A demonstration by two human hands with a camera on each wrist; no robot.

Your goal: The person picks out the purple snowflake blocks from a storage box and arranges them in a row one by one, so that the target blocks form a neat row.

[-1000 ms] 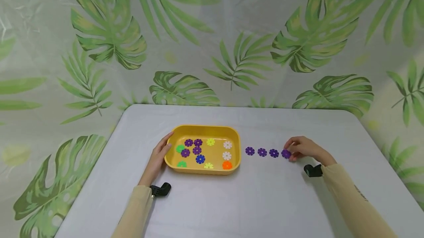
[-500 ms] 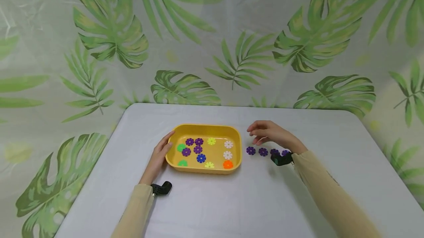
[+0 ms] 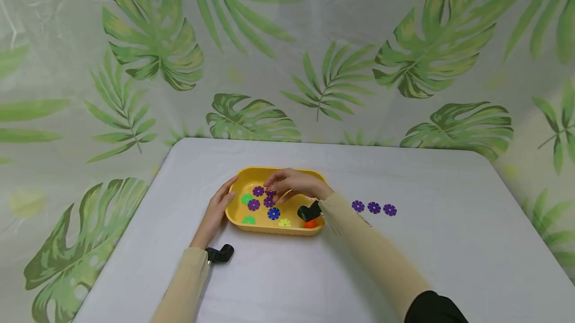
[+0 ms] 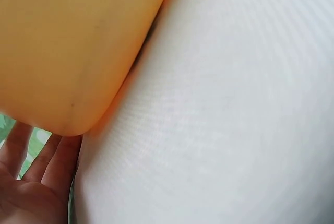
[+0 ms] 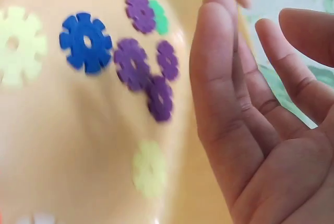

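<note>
Leftward over half a second, the right hand (image 3: 298, 184) had crossed from above the purple row (image 3: 374, 207) to over the yellow tray (image 3: 276, 231). From my end I saw the white counter (image 3: 269, 278) bearing it all, tray left of row, probably so both sat within reach. The left hand (image 3: 215, 212) held the tray's left end, thumb at the rim and fingers along the outer wall, I judged to stop it sliding. The right hand's fingers and thumb were loosely spread with nothing between them, near the purple discs (image 3: 253, 205) inside. Beside those lay a blue disc (image 3: 273, 213) and a green disc (image 3: 247, 198), scattered, whereas the row outside ran evenly spaced, apparently on purpose. Three of its discs showed; the sleeve (image 3: 377, 258) blocked my view towards the tray.
</note>
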